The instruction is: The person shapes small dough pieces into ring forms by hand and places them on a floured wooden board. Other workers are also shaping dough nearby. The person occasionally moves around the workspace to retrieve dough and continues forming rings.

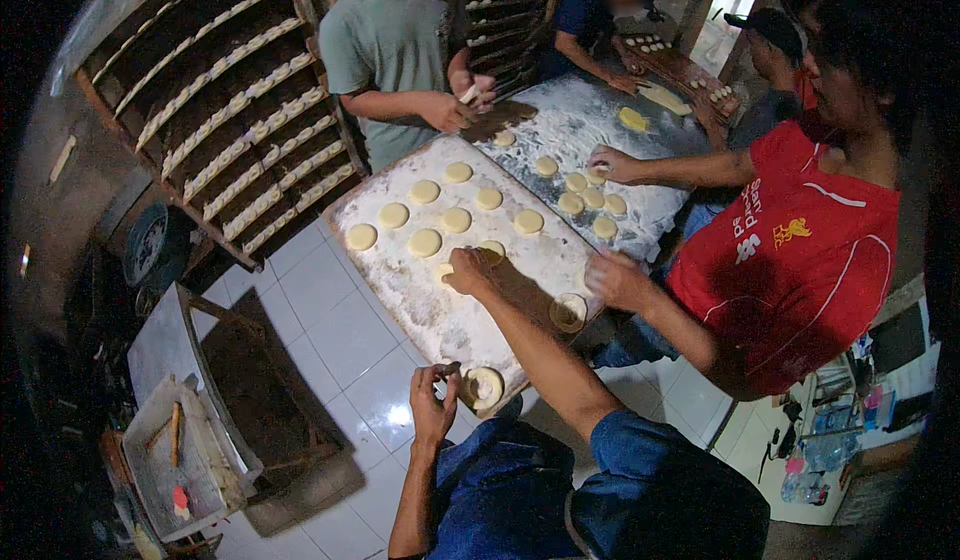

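Note:
My right hand (465, 272) reaches onto a flour-dusted wooden board (370, 280), its fingers closed on a pale dough round (443, 274). Other flat rounds (425, 243) lie spread over the board. My left hand (433, 400) is at the board's near edge, fingers curled around a small dark object (449, 370) that I cannot make out. Beside it lies a dough ring (485, 390) with a floury middle; another ring (568, 312) lies near the right edge, close to a co-worker's hand (610, 282).
Racks of dough pieces (215, 110) stand back left. Co-workers (375, 55) surround a floured table (555, 120); one in red (770, 260) is close at my right. A metal stand (160, 325) with a plastic tub (200, 460) is at left, over a tiled floor (330, 350).

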The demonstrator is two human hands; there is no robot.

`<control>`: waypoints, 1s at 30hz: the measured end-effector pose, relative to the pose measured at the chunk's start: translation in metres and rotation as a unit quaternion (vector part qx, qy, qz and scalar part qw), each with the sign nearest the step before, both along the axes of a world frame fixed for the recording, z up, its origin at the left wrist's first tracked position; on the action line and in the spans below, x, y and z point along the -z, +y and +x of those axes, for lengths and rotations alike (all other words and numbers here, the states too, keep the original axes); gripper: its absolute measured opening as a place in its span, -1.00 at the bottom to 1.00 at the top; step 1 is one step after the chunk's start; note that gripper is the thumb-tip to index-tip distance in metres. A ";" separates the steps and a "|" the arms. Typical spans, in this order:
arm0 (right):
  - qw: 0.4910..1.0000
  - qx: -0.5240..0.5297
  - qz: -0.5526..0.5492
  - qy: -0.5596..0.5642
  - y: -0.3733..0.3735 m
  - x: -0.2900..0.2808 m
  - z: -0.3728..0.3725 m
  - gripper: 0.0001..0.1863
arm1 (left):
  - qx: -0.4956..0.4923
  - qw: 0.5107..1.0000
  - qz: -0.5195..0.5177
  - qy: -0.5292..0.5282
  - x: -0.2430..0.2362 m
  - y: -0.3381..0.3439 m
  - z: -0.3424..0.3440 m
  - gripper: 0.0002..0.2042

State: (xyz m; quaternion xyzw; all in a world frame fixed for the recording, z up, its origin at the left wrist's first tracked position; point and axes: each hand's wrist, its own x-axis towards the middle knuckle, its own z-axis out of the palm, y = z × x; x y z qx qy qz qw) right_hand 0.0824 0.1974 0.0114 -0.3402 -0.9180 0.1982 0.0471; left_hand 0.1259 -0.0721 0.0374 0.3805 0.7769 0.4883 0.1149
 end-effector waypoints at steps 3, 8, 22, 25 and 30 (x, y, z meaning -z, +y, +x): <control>0.968 -0.104 -0.039 0.225 0.007 0.025 0.013 -0.75 | -0.005 1.000 -0.002 -0.014 -0.004 0.009 0.000 -0.88; 0.852 -0.139 -0.324 0.386 0.013 -0.005 0.047 -0.71 | 0.004 1.000 -0.005 -0.005 -0.012 0.029 -0.008 -0.90; 0.780 0.370 -0.022 0.505 0.266 0.046 0.285 -0.61 | -0.001 0.996 -0.046 -0.073 -0.011 0.059 0.004 -0.90; 0.830 0.358 -0.045 0.426 0.306 0.045 0.299 -0.56 | -0.005 0.995 -0.061 -0.079 -0.023 0.067 0.005 -0.90; 0.886 0.423 0.008 0.190 0.323 0.027 0.292 -0.61 | 0.015 0.998 -0.042 -0.035 -0.018 0.063 0.002 -0.90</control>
